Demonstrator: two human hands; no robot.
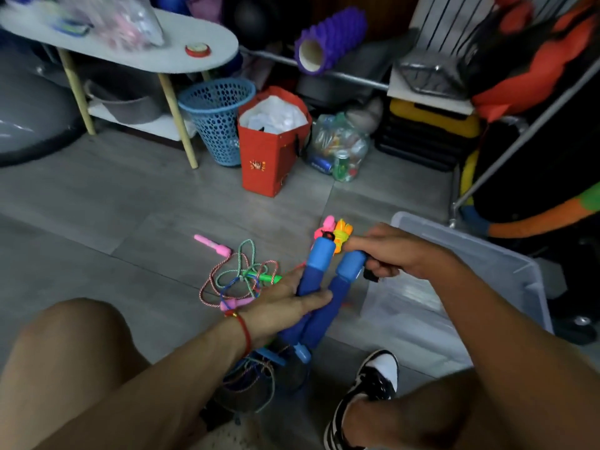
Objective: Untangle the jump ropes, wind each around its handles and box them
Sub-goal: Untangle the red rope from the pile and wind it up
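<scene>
Gripping blue handles (both hands), left hand, right hand.

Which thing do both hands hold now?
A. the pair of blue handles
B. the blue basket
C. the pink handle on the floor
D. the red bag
A: the left hand grips the blue handles at the middle and the right hand holds one top end.

both forearms are bare, with no sleeves in view, and the knees are bare as well. the left hand has a thin red string bracelet at its wrist (a small knot shows on top). the right hand wears nothing. one foot wears a black-and-white sneaker.
</scene>
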